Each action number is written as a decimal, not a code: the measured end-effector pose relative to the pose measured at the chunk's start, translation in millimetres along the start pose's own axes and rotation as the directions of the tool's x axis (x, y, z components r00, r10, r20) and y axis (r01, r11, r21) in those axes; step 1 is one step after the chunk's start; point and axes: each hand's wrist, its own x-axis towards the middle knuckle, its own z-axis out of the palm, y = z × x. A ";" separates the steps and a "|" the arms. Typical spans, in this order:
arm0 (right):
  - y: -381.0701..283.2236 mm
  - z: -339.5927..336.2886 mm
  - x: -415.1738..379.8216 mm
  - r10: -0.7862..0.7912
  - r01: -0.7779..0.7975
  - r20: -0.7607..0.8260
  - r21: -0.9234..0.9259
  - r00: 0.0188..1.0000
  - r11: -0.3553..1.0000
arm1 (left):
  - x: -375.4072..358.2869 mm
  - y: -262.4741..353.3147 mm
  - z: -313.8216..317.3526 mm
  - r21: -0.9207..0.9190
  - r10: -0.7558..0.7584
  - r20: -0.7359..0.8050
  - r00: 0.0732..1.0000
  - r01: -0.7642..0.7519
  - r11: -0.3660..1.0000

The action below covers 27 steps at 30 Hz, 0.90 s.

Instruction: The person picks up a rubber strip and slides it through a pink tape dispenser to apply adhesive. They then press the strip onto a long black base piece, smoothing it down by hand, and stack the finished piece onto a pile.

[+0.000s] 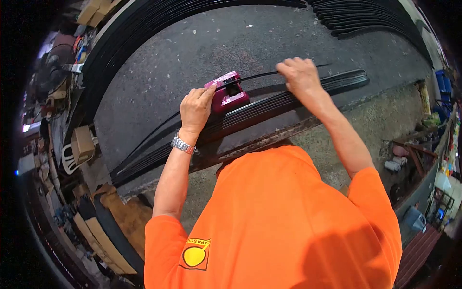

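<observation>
As we lean over the dark table (192, 53), the yellow and red patch (195, 254) on our orange shirt (279, 216) shows printed letters that read roughly "CAPASCO", though the last one is hard to make out. We see no other writing clear enough to read.

Our left hand (196, 107) presses a thin black strip (262, 74) at the left side of the pink block (228, 107), and our right hand (299, 79) is closed around the strip farther right. The strip runs across the top of the block, which sits on the table, just beyond a long bundle of dark strips (274, 103). That bundle lies along the near edge, beneath our forearms, with its rounded right end near the right hand. Past the block we have a wide bare stretch of tabletop, bordered by curved black strips (130, 36) at the far left and a ridged stack (358, 21) at the far right.

Our left hand and the watch (184, 143) arm cover part of the strip and the bundle. We cannot see our right fingertips, the block's slot is too dark to read, and clutter around the rim is blurred or cut off
</observation>
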 end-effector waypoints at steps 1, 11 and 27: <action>18.2 -1.2 -8.1 0.022 -0.021 0.009 -0.040 1.000 0.999 | 2.8 3.7 -0.4 0.014 -0.013 0.004 1.000 0.013 1.000; 201.6 -41.2 -110.3 0.200 -0.207 -0.055 -0.228 0.978 0.951 | 13.1 24.6 -1.6 0.137 -0.132 0.076 0.988 0.120 0.983; 483.9 -142.5 -336.8 0.830 -0.561 0.008 -0.733 0.558 0.385 | 29.6 46.8 -2.8 0.288 -0.222 0.164 0.961 0.169 0.943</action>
